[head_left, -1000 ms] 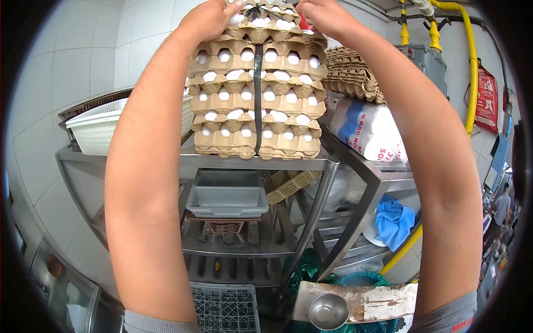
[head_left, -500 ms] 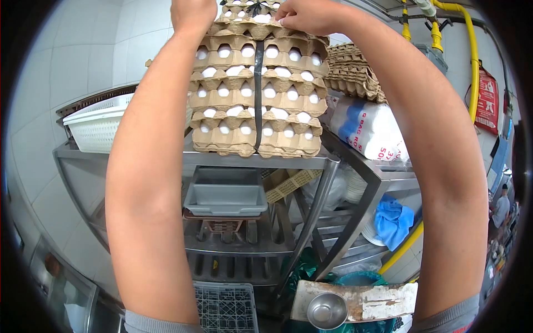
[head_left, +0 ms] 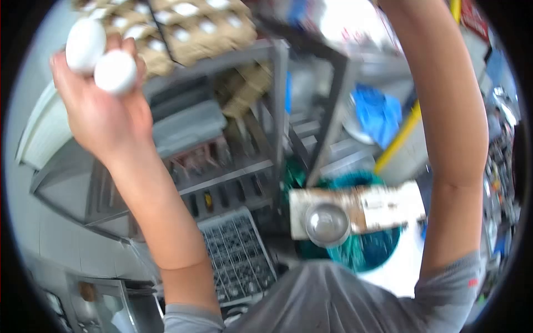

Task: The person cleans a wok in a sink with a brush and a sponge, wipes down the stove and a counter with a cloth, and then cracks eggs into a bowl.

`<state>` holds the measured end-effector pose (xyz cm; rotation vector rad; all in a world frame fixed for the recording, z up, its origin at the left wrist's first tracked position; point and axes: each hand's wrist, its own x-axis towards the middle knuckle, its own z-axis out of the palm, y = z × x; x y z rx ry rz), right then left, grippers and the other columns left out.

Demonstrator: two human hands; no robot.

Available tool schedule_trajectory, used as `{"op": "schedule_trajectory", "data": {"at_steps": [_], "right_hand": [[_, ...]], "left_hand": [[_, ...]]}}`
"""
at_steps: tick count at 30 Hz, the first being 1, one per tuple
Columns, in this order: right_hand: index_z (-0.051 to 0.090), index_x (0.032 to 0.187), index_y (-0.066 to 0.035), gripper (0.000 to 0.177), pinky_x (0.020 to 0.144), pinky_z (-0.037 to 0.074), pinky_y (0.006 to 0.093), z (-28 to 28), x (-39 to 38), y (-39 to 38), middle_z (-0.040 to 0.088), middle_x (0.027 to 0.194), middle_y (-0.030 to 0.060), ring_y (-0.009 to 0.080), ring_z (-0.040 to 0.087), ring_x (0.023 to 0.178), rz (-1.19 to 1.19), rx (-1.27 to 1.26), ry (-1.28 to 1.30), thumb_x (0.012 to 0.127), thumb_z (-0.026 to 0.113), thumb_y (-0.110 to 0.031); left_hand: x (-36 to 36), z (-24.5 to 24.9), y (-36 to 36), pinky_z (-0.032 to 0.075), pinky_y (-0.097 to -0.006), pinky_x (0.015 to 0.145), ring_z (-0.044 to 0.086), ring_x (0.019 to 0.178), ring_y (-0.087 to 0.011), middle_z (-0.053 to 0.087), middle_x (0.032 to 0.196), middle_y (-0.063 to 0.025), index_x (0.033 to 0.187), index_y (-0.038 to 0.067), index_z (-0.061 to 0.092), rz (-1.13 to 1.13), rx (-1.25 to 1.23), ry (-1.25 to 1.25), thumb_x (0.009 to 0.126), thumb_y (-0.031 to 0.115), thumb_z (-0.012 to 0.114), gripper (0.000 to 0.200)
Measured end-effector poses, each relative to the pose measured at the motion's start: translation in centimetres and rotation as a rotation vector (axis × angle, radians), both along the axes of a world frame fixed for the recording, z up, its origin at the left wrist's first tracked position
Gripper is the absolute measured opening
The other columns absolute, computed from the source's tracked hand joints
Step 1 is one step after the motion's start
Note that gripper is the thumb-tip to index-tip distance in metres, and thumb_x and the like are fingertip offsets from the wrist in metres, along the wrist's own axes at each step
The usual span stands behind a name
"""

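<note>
At the upper left, my left hand [head_left: 105,119] is closed around two white eggs. One egg [head_left: 86,45] sits higher, toward the thumb side; the second egg [head_left: 115,72] lies against the curled fingers. Just behind this hand stands the stack of brown cardboard egg trays [head_left: 219,41], with white eggs showing in its gaps and a black band around it. My right forearm [head_left: 449,100] reaches up along the right side. The right hand itself is cut off by the top edge, so its fingers are hidden.
The trays rest on a metal rack [head_left: 222,58]. Lower right, a metal bowl [head_left: 327,223] sits on a worn board [head_left: 383,208] over a green-lined bin [head_left: 383,247]. A grey plastic crate [head_left: 239,255] is below; a blue cloth [head_left: 377,114] hangs near a yellow pipe [head_left: 397,147].
The view has tilted down and turned, shifting the egg stack to the upper left. My left hand has come away from the stack's top and now shows two eggs. My right hand has left the view.
</note>
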<state>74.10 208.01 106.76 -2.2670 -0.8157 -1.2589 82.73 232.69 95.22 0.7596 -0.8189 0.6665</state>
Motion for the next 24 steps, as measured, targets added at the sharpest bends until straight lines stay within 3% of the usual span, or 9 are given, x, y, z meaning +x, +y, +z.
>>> {"op": "schedule_trajectory", "data": {"at_steps": [3,4,5,7,8,9,13,21,24], "right_hand": [[0.071,0.123,-0.001,0.037,0.088,0.055,0.0414,-12.2,-5.9,-6.0,0.071,0.104,0.019,0.0295,0.07,0.098,-0.066,-0.101,0.243,0.103,0.064,-0.032],[0.071,0.121,-0.001,0.037,0.087,0.056,0.0425,-16.4,-8.4,-7.2,0.07,0.104,0.0195,0.0318,0.07,0.099,-0.112,-0.123,0.327,0.101,0.066,-0.032],[0.07,0.119,-0.001,0.037,0.087,0.056,0.0437,-20.2,-10.9,-8.4,0.069,0.104,0.02,0.0342,0.071,0.099,-0.144,-0.149,0.397,0.1,0.069,-0.032],[0.07,0.121,-0.002,0.034,0.085,0.054,0.0503,-28.2,-15.6,-11.7,0.065,0.108,0.0218,0.0423,0.068,0.1,-0.416,-0.156,0.717,0.099,0.067,-0.028],[0.067,0.128,-0.001,0.036,0.094,0.052,0.0474,-32.5,-17.0,-13.2,0.064,0.121,0.0217,0.0405,0.066,0.108,-0.489,-0.07,0.936,0.1,0.067,-0.025],[0.071,0.122,-0.002,0.033,0.091,0.052,0.054,-35.5,-17.9,-13.4,0.065,0.111,0.0249,0.0451,0.066,0.105,-0.497,0.101,1.004,0.098,0.067,-0.025],[0.073,0.113,0.0,0.031,0.095,0.053,0.0529,-49.8,-18.2,-14.4,0.067,0.113,0.0283,0.0469,0.067,0.107,-0.62,0.252,1.111,0.097,0.068,-0.026],[0.074,0.108,-0.004,0.025,0.087,0.061,0.0481,-53.0,-15.5,-13.1,0.07,0.118,0.0224,0.0393,0.074,0.103,-0.73,-0.095,1.238,0.092,0.07,-0.022],[0.076,0.108,-0.006,0.025,0.088,0.062,0.046,-53.1,-15.1,-12.9,0.071,0.119,0.0201,0.0366,0.075,0.104,-0.733,-0.208,1.209,0.089,0.074,-0.022]], "left_hand": [[-4.6,-13.9,-7.5,0.049,-0.0321,0.059,0.06,0.07,-0.0191,0.062,0.083,-0.0081,0.104,0.006,0.06,-0.355,0.217,0.333,0.115,0.041,0.041,0.042],[-7.1,-17.8,-10.8,0.05,-0.0315,0.056,0.061,0.061,-0.0179,0.065,0.079,-0.0071,0.102,0.006,0.064,-0.324,0.269,0.661,0.115,0.042,0.042,0.044],[-9.3,-21.4,-13.0,0.051,-0.0307,0.057,0.063,0.065,-0.0162,0.067,0.082,-0.0081,0.102,0.005,0.066,-0.289,0.591,0.808,0.114,0.042,0.043,0.045],[-12.0,-29.7,-17.3,0.051,-0.0335,0.064,0.07,0.07,-0.0242,0.072,0.08,-0.0104,0.089,0.0,0.069,-0.288,0.859,0.57,0.111,0.039,0.055,0.047],[-13.2,-32.3,-18.7,0.053,-0.0367,0.065,0.071,0.072,-0.0293,0.073,0.08,-0.0141,0.089,-0.001,0.069,-0.273,1.048,0.48,0.109,0.039,0.056,0.046],[-13.9,-34.1,-19.8,0.055,-0.04,0.065,0.072,0.073,-0.0344,0.074,0.08,-0.0179,0.09,-0.001,0.068,-0.246,1.227,0.378,0.108,0.039,0.058,0.045],[-14.2,-42.6,-23.6,0.057,-0.0493,0.067,0.073,0.074,-0.0381,0.074,0.081,-0.0194,0.09,-0.001,0.065,0.14,1.637,-0.063,0.102,0.035,0.063,0.038],[-12.4,-46.5,-24.4,0.06,-0.0478,0.072,0.073,0.085,-0.0361,0.074,0.083,-0.0165,0.1,0.001,0.068,0.145,1.838,-0.427,0.093,0.03,0.067,0.029],[-12.7,-45.7,-24.2,0.058,-0.0481,0.087,0.069,0.104,-0.0366,0.073,0.103,-0.0196,0.11,-0.001,0.069,0.105,1.86,-0.396,0.094,0.031,0.069,0.035]]}}
